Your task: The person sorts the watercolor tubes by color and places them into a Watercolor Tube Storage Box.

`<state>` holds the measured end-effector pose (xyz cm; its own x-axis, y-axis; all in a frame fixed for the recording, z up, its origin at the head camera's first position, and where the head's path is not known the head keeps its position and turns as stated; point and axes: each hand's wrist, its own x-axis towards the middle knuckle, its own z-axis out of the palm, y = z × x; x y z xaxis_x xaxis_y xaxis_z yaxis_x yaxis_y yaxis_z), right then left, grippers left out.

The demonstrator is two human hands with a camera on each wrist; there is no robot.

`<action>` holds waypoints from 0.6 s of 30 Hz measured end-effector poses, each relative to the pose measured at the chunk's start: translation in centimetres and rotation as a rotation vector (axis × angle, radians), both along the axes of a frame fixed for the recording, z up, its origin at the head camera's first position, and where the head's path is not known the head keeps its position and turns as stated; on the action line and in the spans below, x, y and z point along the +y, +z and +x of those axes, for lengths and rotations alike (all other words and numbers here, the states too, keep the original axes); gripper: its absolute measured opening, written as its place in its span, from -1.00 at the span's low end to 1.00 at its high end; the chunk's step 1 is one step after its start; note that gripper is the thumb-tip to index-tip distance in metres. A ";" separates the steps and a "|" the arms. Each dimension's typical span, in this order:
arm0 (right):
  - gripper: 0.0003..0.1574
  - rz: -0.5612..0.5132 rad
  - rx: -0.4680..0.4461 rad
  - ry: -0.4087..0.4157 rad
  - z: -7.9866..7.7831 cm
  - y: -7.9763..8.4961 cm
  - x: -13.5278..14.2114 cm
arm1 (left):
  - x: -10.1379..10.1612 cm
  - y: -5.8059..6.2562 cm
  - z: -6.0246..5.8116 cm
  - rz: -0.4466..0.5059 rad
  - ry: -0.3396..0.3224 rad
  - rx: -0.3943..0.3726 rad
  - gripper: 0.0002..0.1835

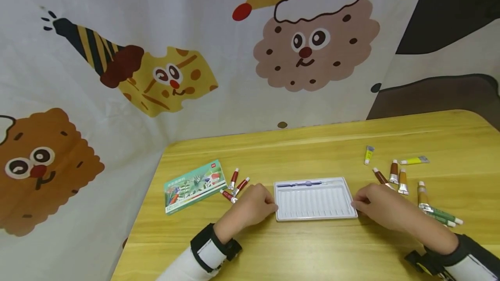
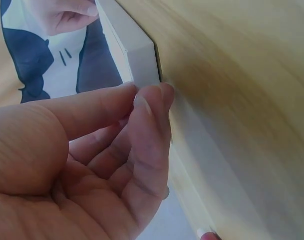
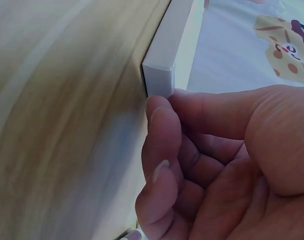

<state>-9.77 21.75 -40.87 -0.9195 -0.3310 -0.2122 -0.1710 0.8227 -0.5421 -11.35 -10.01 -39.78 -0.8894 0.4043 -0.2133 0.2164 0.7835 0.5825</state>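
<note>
The head view shows the tray lying flat on the desk, between the two hands, well in from the desk's far edge. Its long axis runs left to right, nearly in line with that edge, and its open, ribbed side faces up. A brush lies along the slot at the tray's far side, parallel to the long axis; its right end is hard to make out against the white.

The left hand pinches the tray's left short side between thumb and bent fingers; the right hand does the same at the right side. The forearms slant inward toward the tray, and the sleeves are cut off by the picture. In both wrist views the fingers cover part of the corner they grip, so the exact contact of the fingertips is hidden.

Red tubes lie beyond the left hand, and the box rests near the desk's left edge, its right end tilted toward the far edge. On the right half of the desk are yellow tubes, brown tubes, one partly behind the right hand, and green tubes. The desk's near edge is out of frame.
</note>
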 end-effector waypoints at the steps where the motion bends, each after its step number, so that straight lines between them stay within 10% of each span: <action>1: -0.83 0.000 -0.004 0.000 0.1 0.0 0.0 | 0.0 0.1 0.1 0.002 0.001 -0.006 -0.68; 18: -0.74 -0.059 0.045 -0.040 -0.3 0.6 0.2 | -0.9 -0.2 0.1 0.032 0.046 0.022 -0.78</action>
<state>-10.10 21.94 -40.29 -0.9403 -0.3043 -0.1521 -0.1635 0.7964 -0.5823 -11.29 -10.93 -40.00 -0.9117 0.3690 -0.1808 0.1938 0.7740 0.6027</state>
